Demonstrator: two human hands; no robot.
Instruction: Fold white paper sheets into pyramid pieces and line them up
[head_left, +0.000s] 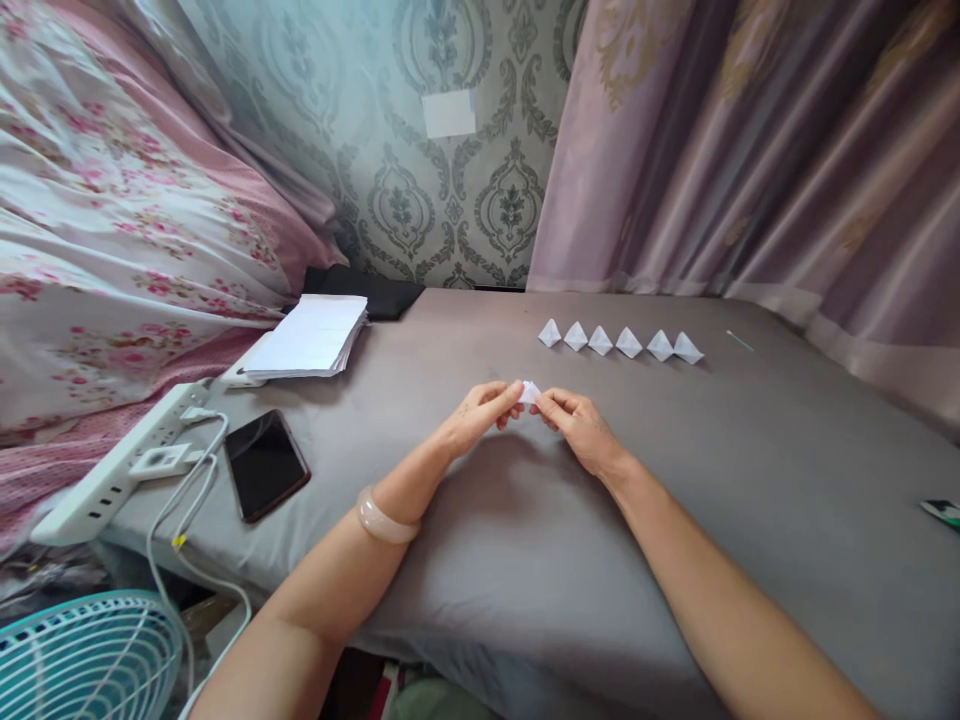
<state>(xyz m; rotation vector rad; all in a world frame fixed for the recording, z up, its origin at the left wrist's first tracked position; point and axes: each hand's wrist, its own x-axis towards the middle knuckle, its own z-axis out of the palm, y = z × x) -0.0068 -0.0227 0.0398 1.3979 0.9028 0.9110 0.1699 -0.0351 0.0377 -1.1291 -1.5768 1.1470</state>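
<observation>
Between my two hands is a small folded piece of white paper [529,392], held just above the grey cloth-covered table [420,440]. My left hand [484,412] pinches its left side between thumb and fingers. On the right side, my right hand [581,425] grips it the same way. My fingers hide part of the paper, so its full shape cannot be made out. Beyond my hands stands a row of several folded white paper shapes [628,343], pointed at the top.
At the back left lies a stack of white paper [311,335] by a black item [382,292]. Nearer are a phone [266,465], a white power strip [124,465] with cables, and a blue fan [90,655]. A thin stick [740,341] lies at the right.
</observation>
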